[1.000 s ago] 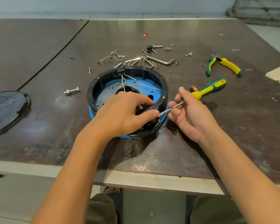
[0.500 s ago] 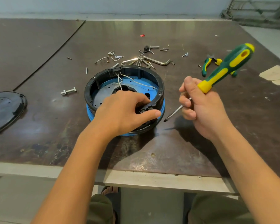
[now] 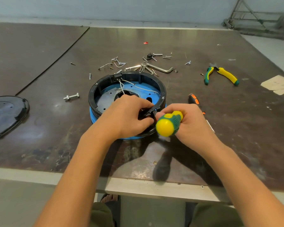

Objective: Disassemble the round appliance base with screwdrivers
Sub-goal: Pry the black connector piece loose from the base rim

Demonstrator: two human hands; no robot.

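Note:
The round appliance base [image 3: 103, 89], a black ring over a blue body with white wires inside, sits in the middle of the table. My left hand [image 3: 126, 117] grips its near rim, fingers curled round a small black part there. My right hand [image 3: 187, 123] grips a green and yellow screwdriver [image 3: 168, 123], whose butt end faces me. Its shaft points down at the near rim and its tip is hidden between my hands.
Loose screws, wire clips and hex keys [image 3: 161, 69] lie behind the base. A bolt [image 3: 71, 96] lies to the left, with a black round cover [image 3: 5, 112] at the far left. Green and yellow pliers [image 3: 220, 75] and a black and orange screwdriver [image 3: 193, 99] lie to the right.
My right hand has turned the screwdriver over from a raised, handle-up hold and brought it down to the near rim beside my left hand. The black and orange screwdriver has come into view.

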